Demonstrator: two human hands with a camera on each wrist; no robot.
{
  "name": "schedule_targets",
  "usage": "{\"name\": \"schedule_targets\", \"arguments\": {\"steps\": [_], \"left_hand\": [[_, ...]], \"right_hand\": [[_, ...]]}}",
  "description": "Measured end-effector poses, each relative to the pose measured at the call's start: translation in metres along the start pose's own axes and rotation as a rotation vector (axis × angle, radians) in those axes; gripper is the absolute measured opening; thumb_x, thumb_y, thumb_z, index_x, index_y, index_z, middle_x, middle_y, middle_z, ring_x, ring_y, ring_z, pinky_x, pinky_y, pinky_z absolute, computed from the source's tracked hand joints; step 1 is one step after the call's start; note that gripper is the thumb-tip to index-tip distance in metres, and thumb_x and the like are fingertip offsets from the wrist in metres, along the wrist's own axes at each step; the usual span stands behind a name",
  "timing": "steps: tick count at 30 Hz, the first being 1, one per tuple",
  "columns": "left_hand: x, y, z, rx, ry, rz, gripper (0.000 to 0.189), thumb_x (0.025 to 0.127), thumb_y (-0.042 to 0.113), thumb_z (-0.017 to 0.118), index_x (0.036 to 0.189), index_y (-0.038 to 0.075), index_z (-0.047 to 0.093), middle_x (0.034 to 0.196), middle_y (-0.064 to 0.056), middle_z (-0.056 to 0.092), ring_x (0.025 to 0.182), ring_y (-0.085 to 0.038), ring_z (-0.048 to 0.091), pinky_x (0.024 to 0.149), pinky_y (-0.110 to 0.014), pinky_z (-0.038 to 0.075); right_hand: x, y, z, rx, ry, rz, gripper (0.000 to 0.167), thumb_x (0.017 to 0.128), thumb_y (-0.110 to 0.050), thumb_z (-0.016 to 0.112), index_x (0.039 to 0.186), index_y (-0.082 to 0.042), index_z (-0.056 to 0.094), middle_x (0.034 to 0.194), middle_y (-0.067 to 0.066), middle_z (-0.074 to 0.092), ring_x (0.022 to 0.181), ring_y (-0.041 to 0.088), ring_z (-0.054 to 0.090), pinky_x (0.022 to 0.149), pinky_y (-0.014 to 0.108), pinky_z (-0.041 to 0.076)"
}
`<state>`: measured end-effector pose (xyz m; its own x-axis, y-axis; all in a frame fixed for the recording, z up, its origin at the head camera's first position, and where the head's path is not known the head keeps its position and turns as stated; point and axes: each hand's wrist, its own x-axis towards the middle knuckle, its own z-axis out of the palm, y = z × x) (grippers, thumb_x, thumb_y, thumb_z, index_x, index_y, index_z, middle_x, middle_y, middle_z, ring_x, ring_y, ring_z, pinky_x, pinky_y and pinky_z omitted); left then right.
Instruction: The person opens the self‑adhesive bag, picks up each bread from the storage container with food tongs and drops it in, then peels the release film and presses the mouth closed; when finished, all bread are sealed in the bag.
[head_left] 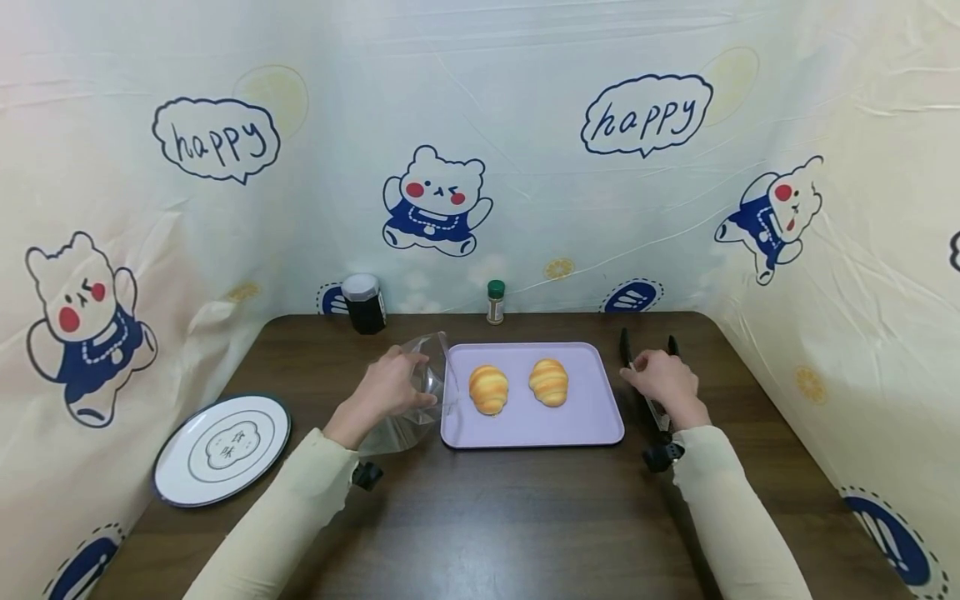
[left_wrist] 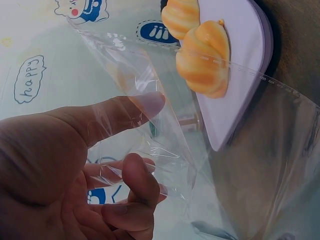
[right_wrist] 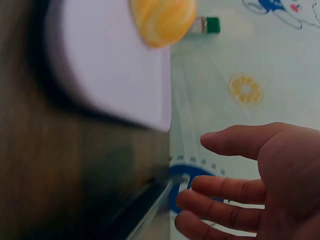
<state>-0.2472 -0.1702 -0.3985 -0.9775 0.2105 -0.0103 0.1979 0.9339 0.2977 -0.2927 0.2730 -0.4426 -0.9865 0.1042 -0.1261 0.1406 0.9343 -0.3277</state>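
Observation:
My left hand (head_left: pixel 387 385) is at a clear plastic bag (head_left: pixel 405 429) left of the tray. In the left wrist view its thumb (left_wrist: pixel 150 104) and curled fingers (left_wrist: pixel 140 182) hold the thin film, with the bag's wide mouth spread toward the tray. My right hand (head_left: pixel 663 383) hovers over black-tipped tongs (head_left: pixel 625 346) at the tray's right side; in the right wrist view its thumb and fingers are apart with nothing between them. Two striped bread rolls (head_left: pixel 488 390) (head_left: pixel 549 382) lie on the lilac tray (head_left: pixel 525 429) between the hands.
A white plate (head_left: pixel 180 467) with a dark rim is at the left table edge. A dark jar (head_left: pixel 365 308) with a grey lid and a small green-capped shaker (head_left: pixel 496 302) stand at the back of the brown table (head_left: pixel 487 525), before a printed cloth backdrop.

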Motion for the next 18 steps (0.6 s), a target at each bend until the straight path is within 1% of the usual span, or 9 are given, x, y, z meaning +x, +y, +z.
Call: {"name": "schedule_targets", "arguments": {"steps": [4,8,11,13,16,18], "left_hand": [[0.001,0.000,0.000,-0.012,-0.006,-0.007,0.071,0.077,0.036,0.085,0.137,0.007,0.059,0.132,-0.023,0.058,0.115,-0.039,0.059,0.096,-0.058,0.049],[0.002,0.001,-0.001,-0.017,-0.012,-0.013,0.070,0.077,0.035,0.084,0.137,0.007,0.059,0.133,-0.023,0.058,0.116,-0.040,0.059,0.098,-0.060,0.047],[0.002,0.001,-0.002,-0.022,-0.011,-0.016,0.070,0.078,0.035,0.084,0.137,0.007,0.059,0.134,-0.024,0.058,0.117,-0.040,0.059,0.100,-0.061,0.046],[0.001,0.002,-0.002,-0.024,-0.011,-0.017,0.070,0.078,0.035,0.084,0.137,0.007,0.060,0.134,-0.024,0.058,0.117,-0.040,0.059,0.100,-0.061,0.045],[0.002,0.003,-0.003,-0.028,-0.017,-0.020,0.070,0.078,0.035,0.084,0.137,0.007,0.059,0.135,-0.025,0.057,0.117,-0.040,0.059,0.100,-0.061,0.045],[0.002,0.003,-0.003,-0.030,-0.022,-0.024,0.070,0.078,0.035,0.084,0.137,0.007,0.059,0.136,-0.025,0.056,0.117,-0.041,0.059,0.101,-0.062,0.045]], "right_hand": [[0.001,0.018,-0.001,-0.060,-0.022,0.043,0.066,0.091,-0.057,0.060,0.130,-0.004,0.061,0.122,0.027,0.065,0.097,0.043,0.064,0.067,0.050,0.049],[0.001,0.029,0.000,-0.084,-0.009,0.072,0.075,0.088,-0.060,0.061,0.130,0.003,0.058,0.118,0.032,0.064,0.087,0.041,0.064,0.061,0.046,0.047],[0.001,0.034,0.001,-0.084,-0.005,0.098,0.083,0.086,-0.064,0.062,0.129,0.006,0.056,0.116,0.034,0.063,0.083,0.039,0.062,0.059,0.044,0.046],[0.000,0.036,0.002,-0.086,-0.004,0.113,0.085,0.084,-0.066,0.062,0.124,0.008,0.059,0.108,0.032,0.064,0.080,0.037,0.060,0.058,0.043,0.045],[-0.002,0.038,0.003,-0.092,-0.016,0.134,0.081,0.082,-0.069,0.063,0.108,0.008,0.064,0.091,0.024,0.063,0.074,0.033,0.057,0.057,0.040,0.043],[-0.004,0.039,0.004,-0.099,-0.034,0.140,0.078,0.081,-0.070,0.063,0.100,0.006,0.066,0.082,0.018,0.060,0.071,0.031,0.056,0.056,0.038,0.042]]}}
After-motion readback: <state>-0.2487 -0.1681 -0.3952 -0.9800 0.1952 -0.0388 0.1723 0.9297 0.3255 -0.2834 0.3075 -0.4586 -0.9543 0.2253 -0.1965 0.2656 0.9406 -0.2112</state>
